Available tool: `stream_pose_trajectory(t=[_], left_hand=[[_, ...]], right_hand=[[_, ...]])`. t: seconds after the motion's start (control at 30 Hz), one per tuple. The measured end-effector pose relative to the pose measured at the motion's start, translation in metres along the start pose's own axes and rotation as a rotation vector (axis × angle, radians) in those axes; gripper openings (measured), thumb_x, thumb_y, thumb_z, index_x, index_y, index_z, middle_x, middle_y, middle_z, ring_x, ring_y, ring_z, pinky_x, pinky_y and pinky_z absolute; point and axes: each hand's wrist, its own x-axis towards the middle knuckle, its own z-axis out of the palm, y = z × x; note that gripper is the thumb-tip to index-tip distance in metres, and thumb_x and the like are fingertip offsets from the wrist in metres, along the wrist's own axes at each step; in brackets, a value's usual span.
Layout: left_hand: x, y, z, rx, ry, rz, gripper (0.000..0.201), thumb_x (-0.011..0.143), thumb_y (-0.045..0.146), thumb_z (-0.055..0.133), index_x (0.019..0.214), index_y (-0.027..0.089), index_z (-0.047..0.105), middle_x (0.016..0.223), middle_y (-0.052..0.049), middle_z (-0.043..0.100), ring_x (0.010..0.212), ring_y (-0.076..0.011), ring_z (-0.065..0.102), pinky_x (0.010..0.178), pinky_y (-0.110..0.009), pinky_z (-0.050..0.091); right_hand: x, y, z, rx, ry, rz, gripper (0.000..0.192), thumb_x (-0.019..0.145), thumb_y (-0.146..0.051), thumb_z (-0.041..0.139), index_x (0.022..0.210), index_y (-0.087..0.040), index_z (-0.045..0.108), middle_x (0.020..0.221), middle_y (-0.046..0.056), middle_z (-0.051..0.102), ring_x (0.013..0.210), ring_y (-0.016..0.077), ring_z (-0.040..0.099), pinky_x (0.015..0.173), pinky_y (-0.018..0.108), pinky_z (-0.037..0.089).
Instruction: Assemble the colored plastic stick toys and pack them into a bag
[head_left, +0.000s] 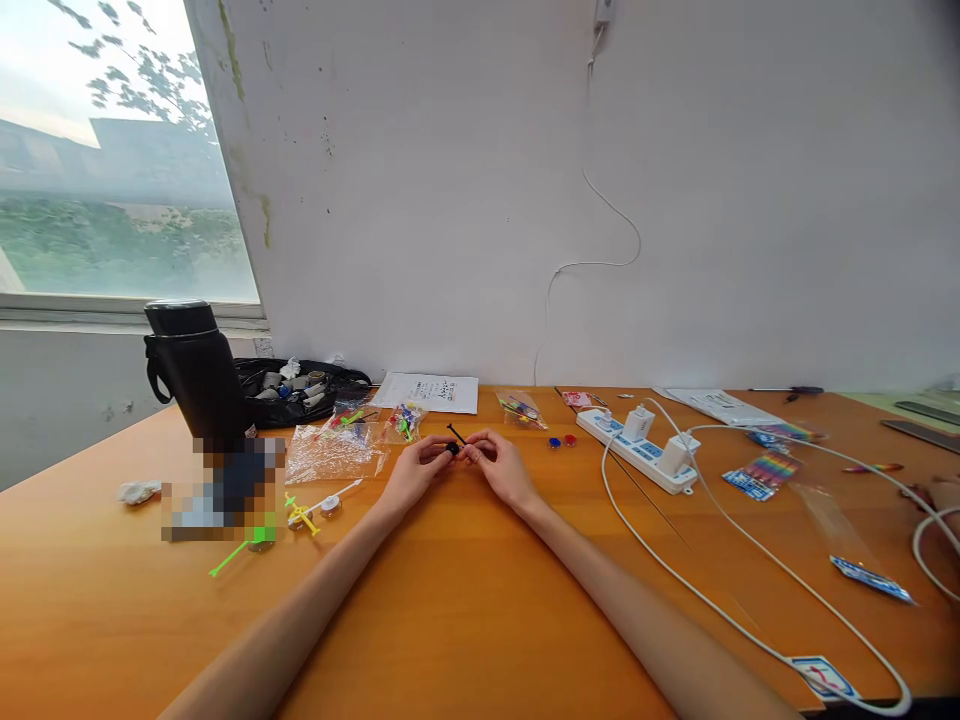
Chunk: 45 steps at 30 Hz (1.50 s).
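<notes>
My left hand (417,474) and my right hand (501,472) meet over the middle of the table, fingertips close together. Pinched in the left fingers is a small black round piece (453,449). A thin black stick (454,433) rises from between the hands, its lower end at the right fingertips; whether the two pieces are joined cannot be made out. To the right lie a blue disc (554,442) and a red disc (570,440). Left of my left forearm are small plastic pieces with round bases: green (238,556), yellow (301,514) and white (330,506).
A black bottle (196,375) stands at the left by a black bag (330,385). Clear plastic bags (523,408) and a paper sheet (429,392) lie along the wall. On the right, a white power strip (637,455) trails cables past colourful packets (772,468).
</notes>
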Motion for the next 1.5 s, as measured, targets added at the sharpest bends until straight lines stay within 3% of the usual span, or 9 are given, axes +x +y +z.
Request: stream_pose_trajectory(t=[0.27,0.67,0.9,1.0,1.07,1.17,1.27,1.5], left_hand=[[0.0,0.001,0.0,0.063,-0.037,0.069,0.039,0.077,0.039,0.072,0.109,0.017,0.069,0.114,-0.01,0.073,0.109,-0.0266,0.067,0.102,-0.04,0.047],[-0.002,0.002,0.001,0.061,-0.063,0.083,0.035,0.079,0.036,0.07,0.107,0.015,0.071,0.112,-0.011,0.073,0.107,-0.0274,0.068,0.1,-0.04,0.049],[-0.005,0.012,0.005,-0.079,-0.015,0.043,0.038,0.079,0.039,0.07,0.108,0.014,0.072,0.111,-0.01,0.073,0.105,-0.0257,0.068,0.1,-0.04,0.05],[-0.008,0.017,0.008,-0.176,-0.06,0.039,0.037,0.083,0.043,0.066,0.106,0.014,0.072,0.112,-0.011,0.072,0.101,-0.0246,0.069,0.097,-0.039,0.052],[-0.01,0.018,0.009,-0.174,-0.09,0.045,0.039,0.083,0.046,0.066,0.104,0.014,0.071,0.108,-0.01,0.073,0.095,-0.0234,0.069,0.093,-0.038,0.054],[-0.01,0.017,0.01,-0.163,-0.145,0.027,0.041,0.084,0.049,0.066,0.102,0.013,0.069,0.095,-0.009,0.073,0.079,-0.0199,0.07,0.085,-0.037,0.056],[-0.009,0.015,0.011,-0.209,-0.194,0.002,0.041,0.086,0.05,0.064,0.102,0.013,0.066,0.086,-0.008,0.071,0.07,-0.0174,0.068,0.079,-0.036,0.056],[-0.01,0.016,0.012,-0.206,-0.214,-0.038,0.042,0.085,0.052,0.065,0.101,0.012,0.065,0.086,-0.008,0.071,0.069,-0.0162,0.067,0.079,-0.034,0.054]], right_hand=[[-0.002,-0.007,0.003,-0.146,-0.034,-0.016,0.022,0.086,-0.04,0.065,0.091,-0.019,0.068,0.089,0.004,0.071,0.083,0.0172,0.063,0.078,0.03,0.047],[-0.003,-0.009,0.003,-0.152,-0.02,0.009,0.023,0.083,-0.041,0.068,0.088,-0.018,0.064,0.085,0.003,0.068,0.078,0.0161,0.061,0.073,0.029,0.046],[-0.003,-0.007,0.005,-0.157,0.044,0.06,0.043,0.081,-0.048,0.069,0.112,-0.019,0.059,0.101,0.006,0.066,0.086,0.0176,0.062,0.078,0.031,0.051],[-0.004,-0.01,0.006,-0.151,-0.038,0.057,0.041,0.087,-0.048,0.062,0.118,-0.019,0.062,0.111,0.008,0.066,0.094,0.0191,0.062,0.084,0.033,0.05],[-0.005,-0.011,0.007,-0.109,-0.135,0.05,0.041,0.092,-0.048,0.055,0.121,-0.02,0.063,0.104,0.007,0.069,0.091,0.0189,0.062,0.081,0.032,0.05],[-0.007,-0.011,0.008,-0.039,-0.239,0.088,0.048,0.094,-0.052,0.05,0.127,-0.019,0.062,0.079,0.003,0.068,0.071,0.0167,0.061,0.068,0.029,0.049],[-0.007,-0.008,0.008,-0.035,-0.246,0.115,0.051,0.094,-0.053,0.051,0.128,-0.016,0.061,0.069,0.001,0.064,0.062,0.0147,0.058,0.062,0.027,0.046],[-0.003,-0.003,0.005,0.035,-0.27,0.146,0.057,0.09,-0.055,0.053,0.125,-0.011,0.064,0.063,0.0,0.062,0.055,0.0122,0.055,0.057,0.025,0.042]])
